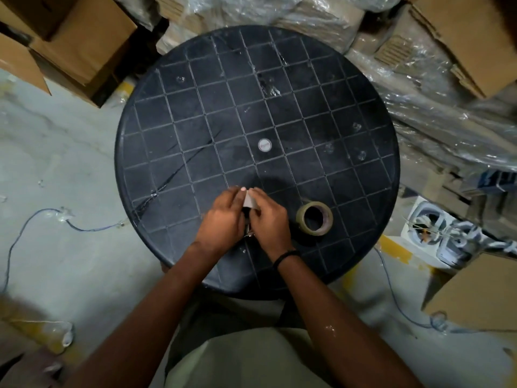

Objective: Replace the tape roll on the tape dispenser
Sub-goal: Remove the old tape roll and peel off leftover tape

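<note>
We are pressing our left hand (223, 217) and right hand (268, 218) together, fingers curled closed, forearms converging inward.

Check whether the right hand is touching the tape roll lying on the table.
Apart. The head view shows a strip of dark table between the right hand and the tape roll.

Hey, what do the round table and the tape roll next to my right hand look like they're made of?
Table: likely moulded plastic, matte black and scuffed; the grid of grooves looks pressed into the top. Tape roll: seemingly clear or tan plastic film, glossy, wound on what looks like a cardboard core; its rim catches the light.
</note>
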### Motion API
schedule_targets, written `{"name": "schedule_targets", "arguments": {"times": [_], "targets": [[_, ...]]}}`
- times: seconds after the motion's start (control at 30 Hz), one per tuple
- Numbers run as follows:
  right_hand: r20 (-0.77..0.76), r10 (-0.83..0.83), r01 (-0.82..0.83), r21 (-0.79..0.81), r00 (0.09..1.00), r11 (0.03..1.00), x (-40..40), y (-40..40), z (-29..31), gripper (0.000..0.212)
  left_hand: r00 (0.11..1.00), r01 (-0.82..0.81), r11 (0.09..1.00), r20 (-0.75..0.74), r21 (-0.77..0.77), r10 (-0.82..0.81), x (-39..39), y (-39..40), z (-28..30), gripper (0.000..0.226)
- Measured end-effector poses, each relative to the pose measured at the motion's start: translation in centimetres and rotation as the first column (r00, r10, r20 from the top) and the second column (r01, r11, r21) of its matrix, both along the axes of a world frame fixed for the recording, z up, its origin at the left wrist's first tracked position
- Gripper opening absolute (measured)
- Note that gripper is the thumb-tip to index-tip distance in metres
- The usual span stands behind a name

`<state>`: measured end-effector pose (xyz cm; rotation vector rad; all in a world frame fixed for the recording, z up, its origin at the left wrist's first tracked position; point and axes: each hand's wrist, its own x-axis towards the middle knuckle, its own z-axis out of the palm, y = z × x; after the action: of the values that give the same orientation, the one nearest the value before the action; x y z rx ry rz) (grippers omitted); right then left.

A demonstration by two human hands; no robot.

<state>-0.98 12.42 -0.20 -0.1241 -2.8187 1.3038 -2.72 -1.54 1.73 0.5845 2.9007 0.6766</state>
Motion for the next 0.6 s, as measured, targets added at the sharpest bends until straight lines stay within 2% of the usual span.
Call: {"name": "schedule_targets", "arguments": {"times": [0.1, 0.23, 0.33, 0.47, 0.6], "targets": [[0.047, 0.009, -0.010, 0.014, 0.999, 1.000, 0.6, -0.7, 0.4, 0.049, 1.000, -0.004, 1.000, 0.005, -0.014, 0.004, 0.1, 0.2, -0.2, 0.054], [0.088, 0.168, -0.182, 0.190, 0.982, 0.965, 0.6, -1.0, 0.1, 0.044, 0.999, -0.005, 1.000, -0.033, -0.007, 0.004, -0.3, -0.2, -1.2, 0.044], [0.082, 0.184, -0.200, 0.284, 0.980, 0.938, 0.3, -0.9, 0.0, 0.041, 0.997, 0.024, 0.999, -0.078, -0.031, -0.027, -0.9, -0.4, -2.0, 0.035], [0.054, 0.007, -0.025, 0.330, 0.999, 0.944, -0.2, -1.4, 0.0, 0.029, 0.993, 0.052, 0.998, -0.108, -0.035, -0.056, -1.8, 0.4, -3.3, 0.028], [0.286, -0.233, 0.129, 0.340, 0.930, 0.932, -1.2, -1.2, 0.3, 0.017, 0.985, 0.143, 0.984, -0.080, -0.102, -0.151, -2.8, 1.8, -3.9, 0.023]]}}
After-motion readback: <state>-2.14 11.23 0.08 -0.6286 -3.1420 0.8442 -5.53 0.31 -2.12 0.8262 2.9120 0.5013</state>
